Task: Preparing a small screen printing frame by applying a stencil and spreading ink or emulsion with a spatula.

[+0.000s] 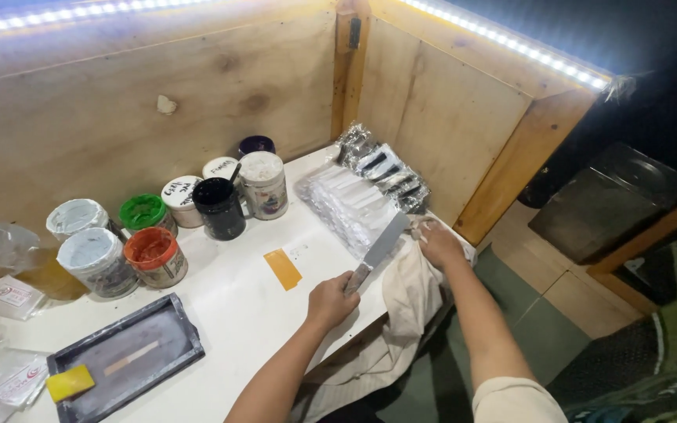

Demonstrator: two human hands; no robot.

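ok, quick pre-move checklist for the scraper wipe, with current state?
1. Left hand grips the scraper handle: ok.
2. Right hand presses the cloth at the blade tip: ok.
3. Blade wiped clean: cannot tell, the far face is hidden.
4. Blade clear of the plastic packets: cannot tell, they look very close.
5. Paint jars away from both hands: ok.
6. Cloth fully on the table: not ok, it hangs over the edge.
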